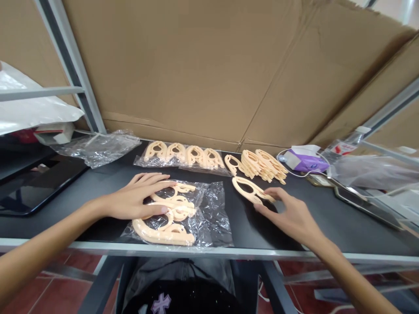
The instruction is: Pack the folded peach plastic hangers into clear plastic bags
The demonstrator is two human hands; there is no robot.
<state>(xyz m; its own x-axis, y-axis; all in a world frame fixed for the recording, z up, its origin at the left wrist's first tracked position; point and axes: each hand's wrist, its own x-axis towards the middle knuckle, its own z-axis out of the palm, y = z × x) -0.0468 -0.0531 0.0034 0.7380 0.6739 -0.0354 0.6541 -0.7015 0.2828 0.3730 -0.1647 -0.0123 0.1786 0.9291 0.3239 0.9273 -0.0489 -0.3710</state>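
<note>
My left hand (140, 198) lies flat with its fingers spread over a clear plastic bag (212, 213) near the table's front edge. Cream folding hangers (163, 235) show inside that bag, partly covered by my fingers. Between the thumb and fingers of my right hand (288, 213) is the right end of a single folded cream hanger (244, 187), its curved end pointing left. Just behind it sit a loose hanger (233, 165) and a stacked pile of hangers (262, 165). Bagged hangers (183, 155) form a row along the back.
A crumpled plastic bag (108, 146) and a dark glossy device (39, 183) are at the left. A purple tissue pack (306, 159), a white cable, a phone (366, 207) and a clear bottle (348, 146) stand right. Cardboard (196, 65) walls the back.
</note>
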